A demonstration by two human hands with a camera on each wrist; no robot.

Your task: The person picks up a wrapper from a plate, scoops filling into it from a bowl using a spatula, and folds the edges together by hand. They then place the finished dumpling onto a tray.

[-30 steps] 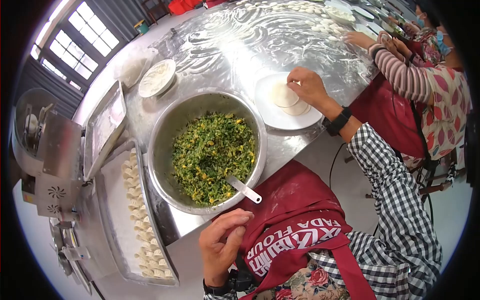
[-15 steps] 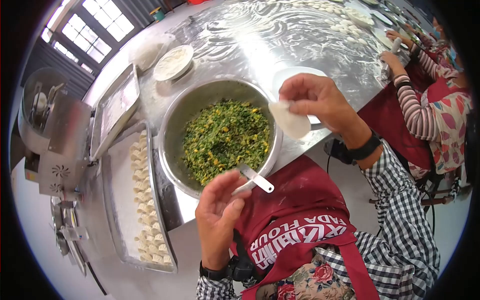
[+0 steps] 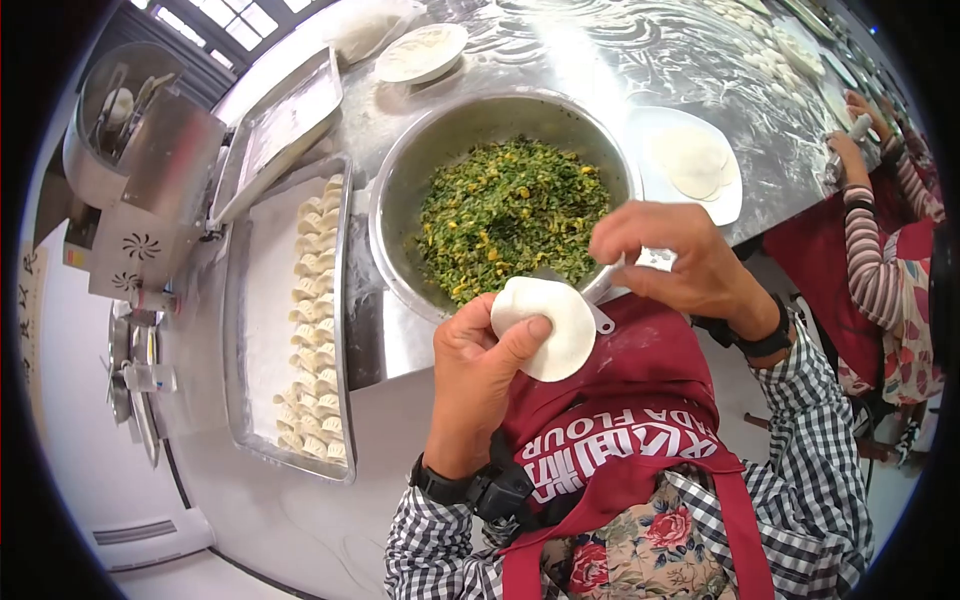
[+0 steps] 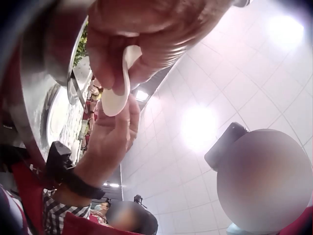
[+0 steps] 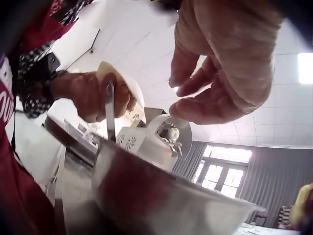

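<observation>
In the head view, my left hand [image 3: 478, 365] holds a round white dumpling wrapper [image 3: 565, 345], thumb across its face and fingers behind it. The wrapper hangs over the near rim of a steel bowl [image 3: 398, 205] of chopped green and yellow filling [image 3: 510, 215]. My right hand [image 3: 675, 258] hovers just right of the wrapper, its fingers loosely bent with nothing between them. The right wrist view shows that hand apart from the wrapper [image 5: 137, 92]. A spoon-like utensil's metal handle [image 5: 110, 108] leans over the bowl rim, its lower end hidden in the filling.
Right of the bowl, a white plate [image 3: 732, 205] carries more wrappers [image 3: 690, 162]. To the left, a metal tray [image 3: 240, 380] holds rows of pleated dumplings [image 3: 318, 300]. Behind it are another tray [image 3: 275, 125], a flour dish [image 3: 422, 55] and a metal machine [image 3: 150, 220]. Other people sit at right.
My right hand lifted a wrapper off the plate and brought it left across the bowl's near side. The left hand has taken it, and the right hand has let go. The head view has shifted.
</observation>
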